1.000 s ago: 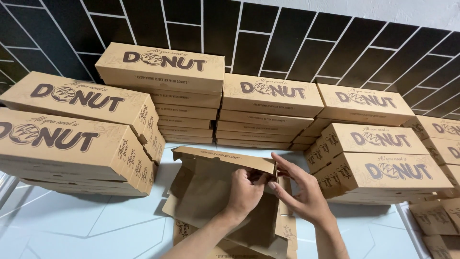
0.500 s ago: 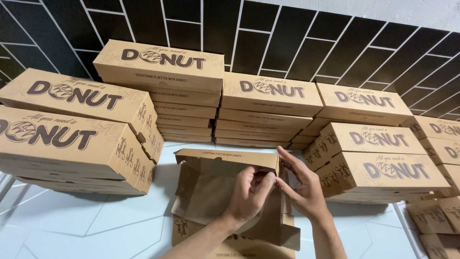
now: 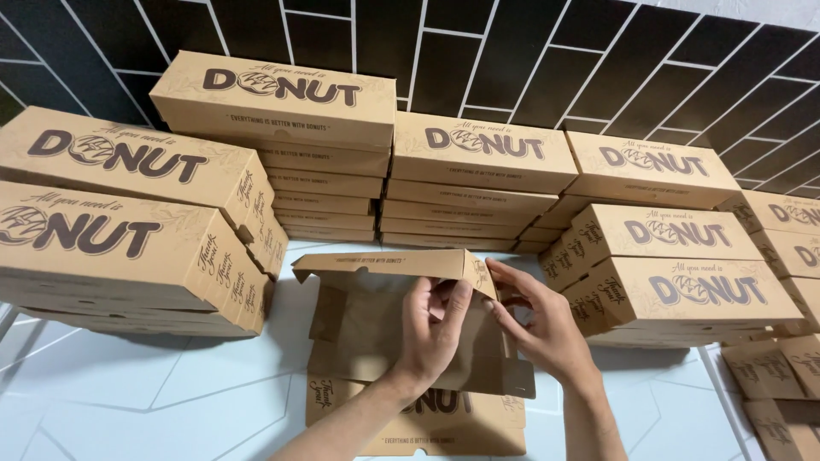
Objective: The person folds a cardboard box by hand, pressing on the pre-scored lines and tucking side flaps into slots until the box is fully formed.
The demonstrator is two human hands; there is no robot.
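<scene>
Both hands have risen to the far right corner of the half-folded box [image 3: 376,324]. Left hand [image 3: 434,329] and right hand [image 3: 540,329] pinch its corner flap, close together, just before the stacked boxes [image 3: 478,183].

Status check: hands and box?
Left hand and right hand both pinch the unfolded brown cardboard box at its right corner. Stacked finished boxes surround.

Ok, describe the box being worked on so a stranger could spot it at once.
Stacks of closed brown boxes line the black tiled wall. On the white table before them lies the half-folded box, held by both hands. It alone is open, with flaps still loose.
</scene>
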